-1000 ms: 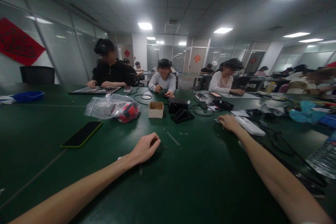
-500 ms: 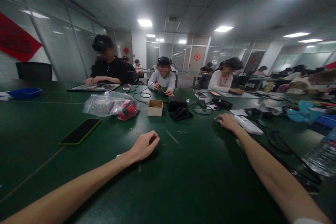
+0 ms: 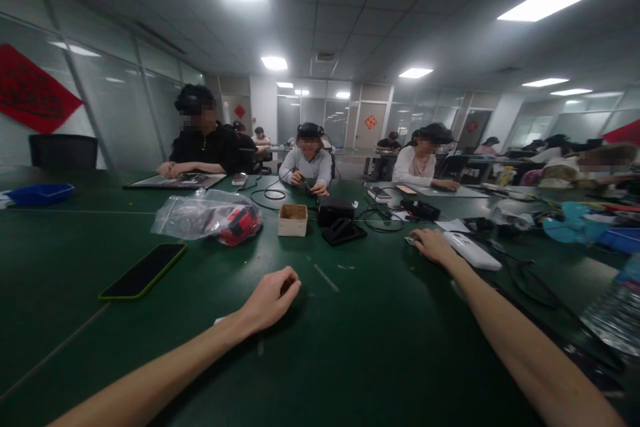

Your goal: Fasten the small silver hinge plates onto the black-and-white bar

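My left hand rests on the green table with its fingers loosely curled. Nothing shows in it. Further right and farther away, my right hand lies low over the tabletop, its fingertips closed at a small grey metallic piece. The fingers partly cover that piece, and its kind is too small to make out. Just right of this hand lies a white, rounded oblong device. Beyond my left hand stand a small open cardboard box and a black box, with a black stand-like piece before it.
A phone with a green edge and a clear plastic bag holding something red and black lie at left. Cables and a water bottle are at right, near a light-blue fan-like object. Several people sit across the table.
The view has tilted up a little, so the table and its things appear lower. Both hands stay in nearly the same places on the table, with the same finger poses.
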{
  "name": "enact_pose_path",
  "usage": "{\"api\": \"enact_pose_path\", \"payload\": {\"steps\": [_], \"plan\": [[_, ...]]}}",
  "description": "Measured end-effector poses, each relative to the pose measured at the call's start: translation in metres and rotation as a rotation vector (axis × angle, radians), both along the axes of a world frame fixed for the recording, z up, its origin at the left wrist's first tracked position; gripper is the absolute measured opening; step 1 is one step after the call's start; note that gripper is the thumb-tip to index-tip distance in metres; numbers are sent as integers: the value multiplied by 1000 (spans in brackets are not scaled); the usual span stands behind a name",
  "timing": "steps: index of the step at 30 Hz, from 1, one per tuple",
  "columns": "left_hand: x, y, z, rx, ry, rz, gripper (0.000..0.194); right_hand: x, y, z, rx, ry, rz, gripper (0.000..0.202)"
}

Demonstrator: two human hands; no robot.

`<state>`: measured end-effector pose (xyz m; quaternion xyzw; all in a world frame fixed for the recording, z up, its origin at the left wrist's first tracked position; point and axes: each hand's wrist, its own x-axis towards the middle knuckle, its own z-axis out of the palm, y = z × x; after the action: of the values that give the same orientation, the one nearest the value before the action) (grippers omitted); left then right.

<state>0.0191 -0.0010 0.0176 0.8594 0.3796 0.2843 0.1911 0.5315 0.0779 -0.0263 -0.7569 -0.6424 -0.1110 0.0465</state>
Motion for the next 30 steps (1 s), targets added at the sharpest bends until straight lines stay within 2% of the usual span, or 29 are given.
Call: {"api": "enact_pose_path", "payload": {"steps": [9,18,25,30], "plan": [[0,1,-1,9,4,0,23,-10,-6,10,-31,-81,-20,27],[0,1,-3,29,-10,-14,23,-25,4,24,-45,-86,-40,27],[-2,1,-5,44,1,-21,21,-53,16,18,-36,-45,40,26],[-1,1,-3,43,17,-26,20,-51,18,14,-42,-6,69,29]]}}
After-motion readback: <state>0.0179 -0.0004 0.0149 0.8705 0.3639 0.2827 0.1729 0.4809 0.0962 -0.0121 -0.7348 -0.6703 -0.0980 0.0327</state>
